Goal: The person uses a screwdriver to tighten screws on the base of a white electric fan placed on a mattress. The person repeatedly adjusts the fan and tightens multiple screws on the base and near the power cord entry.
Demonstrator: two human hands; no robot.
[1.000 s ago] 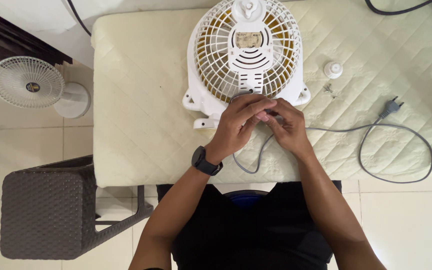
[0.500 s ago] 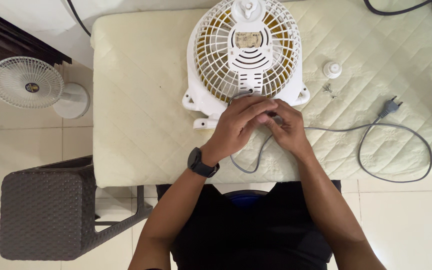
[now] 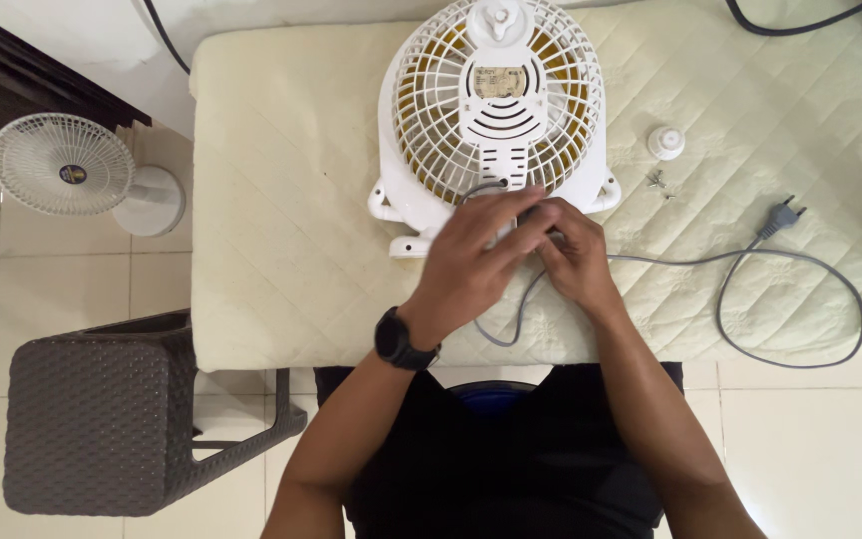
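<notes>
A white desk fan (image 3: 496, 100) with a yellow inner blade lies grille-down on a cream quilted table cover (image 3: 291, 220), its back housing facing up. My left hand (image 3: 476, 265), with a black watch on the wrist, and my right hand (image 3: 576, 260) meet at the fan's lower edge, where the grey power cord (image 3: 750, 299) leaves the housing. Both hands' fingers close around something small there; the left hand hides what it is. The cord loops to the right and ends in a plug (image 3: 780, 215).
A small white knob (image 3: 665, 142) and a few loose screws (image 3: 658, 182) lie right of the fan. A second white fan (image 3: 77, 170) stands on the tiled floor at left. A dark woven stool (image 3: 102, 409) sits below it. A black cable (image 3: 780, 22) crosses the top right.
Both hands stay at the fan's lower edge; the left hand has shifted slightly over the right fingers. Fan and cord have not moved.
</notes>
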